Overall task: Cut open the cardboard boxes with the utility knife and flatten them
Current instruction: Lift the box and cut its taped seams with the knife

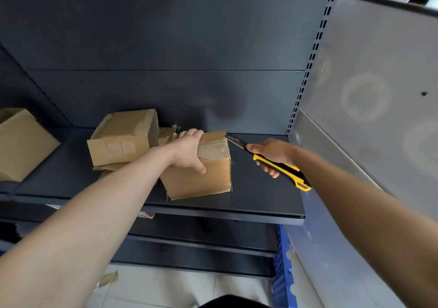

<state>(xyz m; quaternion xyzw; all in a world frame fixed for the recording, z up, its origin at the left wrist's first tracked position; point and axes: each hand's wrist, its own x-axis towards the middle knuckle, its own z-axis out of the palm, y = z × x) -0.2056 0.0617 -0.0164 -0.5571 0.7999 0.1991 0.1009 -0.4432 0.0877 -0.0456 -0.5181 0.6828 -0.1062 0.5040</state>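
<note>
A taped brown cardboard box (201, 177) stands on a dark metal shelf (260, 201). My left hand (187, 152) grips its top, fingers curled over the far edge and thumb down the front face. My right hand (272, 156) holds a yellow and black utility knife (282, 169). The knife's blade is out, and its tip (230, 137) touches the box's top right far corner. A second, larger cardboard box (123, 137) lies tilted just to the left, resting on flattened cardboard (111, 167).
A third cardboard box (21, 144) sits at the shelf's far left. A grey side panel (367, 94) and slotted upright (305, 70) close off the right. Lower shelves lie below, a blue crate (284, 272) at bottom right, and a tape scrap (107, 279) on the tiled floor.
</note>
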